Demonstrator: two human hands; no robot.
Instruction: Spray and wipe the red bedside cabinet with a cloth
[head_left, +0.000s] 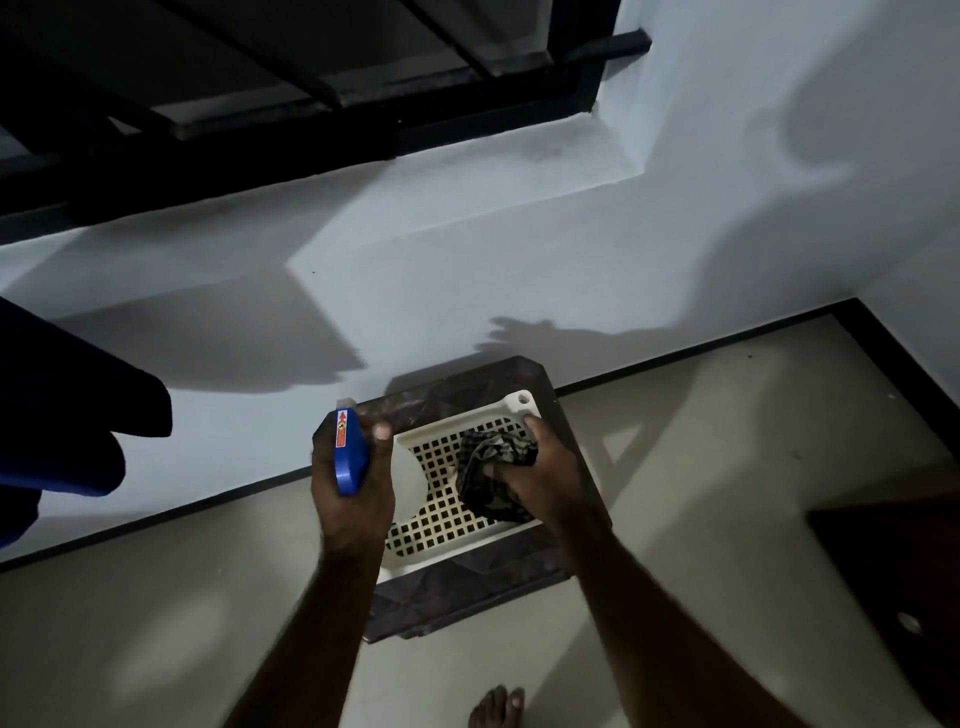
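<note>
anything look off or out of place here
One thing: a white perforated tray lies on top of the cabinet, covering much of its top. The cloth in the right hand presses on the tray, not the cabinet. No spill or damage shows.

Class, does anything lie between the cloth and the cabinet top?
Yes: a white perforated tray covers most of the cabinet top, directly beneath the cloth gripped by the right hand.
</note>
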